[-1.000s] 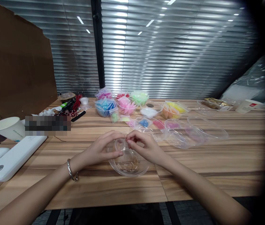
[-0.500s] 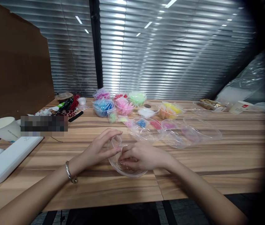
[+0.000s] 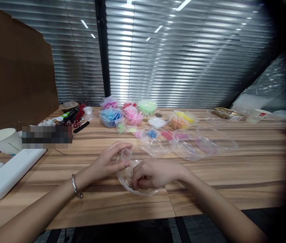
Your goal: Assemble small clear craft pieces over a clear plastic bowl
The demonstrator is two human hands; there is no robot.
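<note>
A clear plastic bowl (image 3: 125, 184) stands on the wooden table in front of me. Between the thumb and fingers of my left hand (image 3: 111, 159) is a small clear round plastic piece (image 3: 126, 155), held at the bowl's far left rim; its exact kind is hard to make out. My right hand (image 3: 153, 173) reaches into the bowl from the right, fingers curled together and pointing down at its bottom. Whatever those fingertips pinch, if anything, is hidden.
Behind the bowl lie clear round lids or dishes (image 3: 192, 148). Farther back stand tubs of blue pieces (image 3: 111, 116), pink pieces (image 3: 134, 116) and yellow-orange pieces (image 3: 182, 118). To the left are a paper cup (image 3: 2, 141), a white device (image 3: 13, 173) and dark red cords (image 3: 78, 116).
My right hand has shifted slightly to the right and toward me inside the bowl, its fingers more curled. The left hand has hardly moved and keeps its hold.
</note>
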